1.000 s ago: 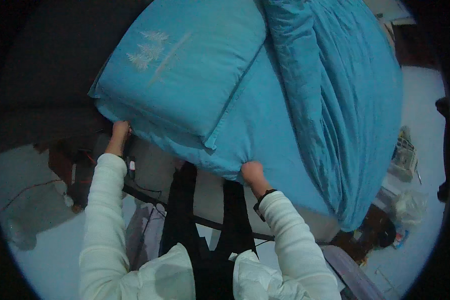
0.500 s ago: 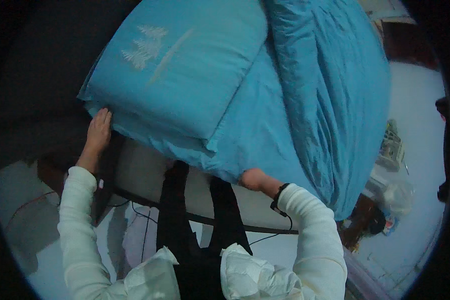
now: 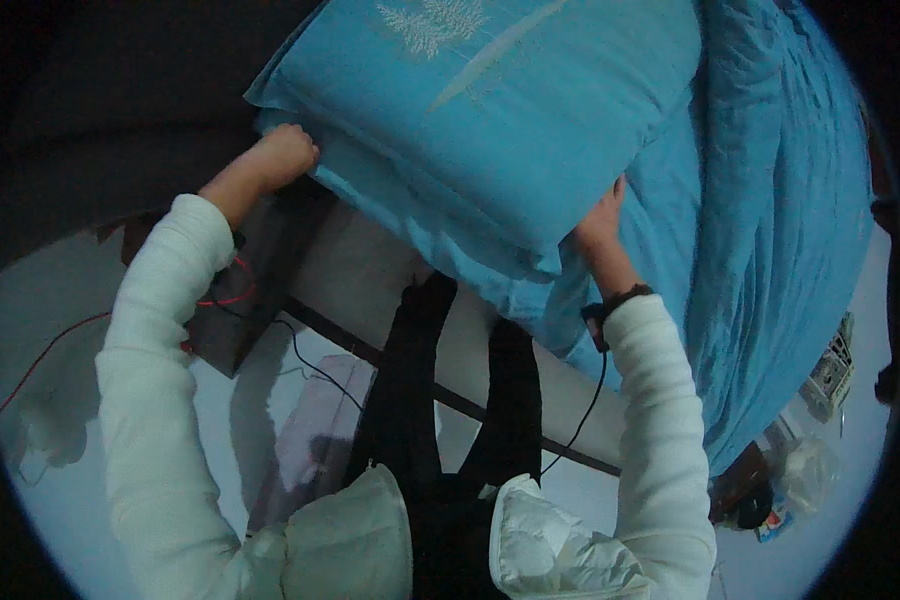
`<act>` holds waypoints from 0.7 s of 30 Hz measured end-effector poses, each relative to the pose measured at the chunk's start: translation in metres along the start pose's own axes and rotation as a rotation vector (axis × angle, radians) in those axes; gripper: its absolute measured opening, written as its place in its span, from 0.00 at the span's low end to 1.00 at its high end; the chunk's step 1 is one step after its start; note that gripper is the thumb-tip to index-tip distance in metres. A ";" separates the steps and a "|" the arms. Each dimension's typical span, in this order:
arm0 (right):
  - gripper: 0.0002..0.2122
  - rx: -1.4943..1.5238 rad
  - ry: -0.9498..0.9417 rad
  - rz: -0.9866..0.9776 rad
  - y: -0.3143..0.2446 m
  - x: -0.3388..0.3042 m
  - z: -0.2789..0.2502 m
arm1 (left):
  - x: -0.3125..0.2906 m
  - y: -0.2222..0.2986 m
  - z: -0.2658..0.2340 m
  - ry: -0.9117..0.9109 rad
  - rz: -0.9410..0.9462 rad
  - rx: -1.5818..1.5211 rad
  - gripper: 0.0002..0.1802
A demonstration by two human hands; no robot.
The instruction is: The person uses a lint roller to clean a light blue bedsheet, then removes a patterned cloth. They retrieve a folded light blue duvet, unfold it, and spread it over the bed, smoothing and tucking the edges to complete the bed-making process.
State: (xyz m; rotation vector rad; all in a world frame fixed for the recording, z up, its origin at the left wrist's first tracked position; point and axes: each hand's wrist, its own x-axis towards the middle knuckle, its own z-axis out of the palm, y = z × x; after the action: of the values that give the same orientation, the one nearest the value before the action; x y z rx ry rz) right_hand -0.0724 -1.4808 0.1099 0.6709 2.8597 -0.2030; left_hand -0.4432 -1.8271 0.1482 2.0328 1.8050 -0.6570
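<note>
A blue pillow (image 3: 530,130) with a pale leaf-like pattern lies on a blue sheet (image 3: 410,230), which covers a bed. At the sheet's left edge, just below the pillow's left corner, my left hand (image 3: 278,158) is closed with its fingers curled into the cloth. The fingertips themselves are hidden. My right hand (image 3: 602,222) reaches up along the pillow's near right corner and touches it. Its visible fingers are stretched out, while the pillow covers part of the hand.
A rumpled blue quilt (image 3: 770,200) fills the bed's right side. Between my legs and the bedding runs the pale bed side (image 3: 355,265). Dark and red cables (image 3: 55,355) trail on the left. Clutter and a clear plastic bag (image 3: 808,472) lie on the floor at right.
My left hand has gone from lying flat to closed at the sheet's edge. My right hand has moved from the sheet's near edge up to the pillow's corner. The whole view has shifted.
</note>
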 end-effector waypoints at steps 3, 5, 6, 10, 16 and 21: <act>0.25 0.275 0.084 0.136 -0.009 0.000 0.014 | -0.017 0.003 0.009 -0.067 -0.018 0.018 0.05; 0.24 0.695 -0.139 0.157 -0.020 -0.015 0.029 | -0.029 0.009 0.022 -0.205 -0.115 -0.088 0.11; 0.22 0.712 -0.055 0.061 -0.029 -0.035 0.037 | -0.031 0.015 0.029 -0.256 -0.133 -0.076 0.11; 0.19 0.399 -0.032 -0.084 -0.075 -0.132 0.079 | -0.034 0.041 0.064 -0.125 -0.273 -0.193 0.09; 0.16 0.517 -1.106 -0.545 -0.098 -0.273 0.045 | -0.078 0.089 0.058 -0.667 -0.327 0.119 0.24; 0.20 0.349 0.019 0.089 0.070 -0.325 -0.040 | -0.085 0.186 -0.002 -0.559 -0.369 -0.621 0.19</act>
State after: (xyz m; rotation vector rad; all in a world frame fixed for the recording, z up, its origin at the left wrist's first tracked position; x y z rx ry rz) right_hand 0.2375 -1.5498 0.2145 0.8630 2.8295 -0.6967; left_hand -0.2655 -1.9209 0.1876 1.0050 1.7449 -0.5829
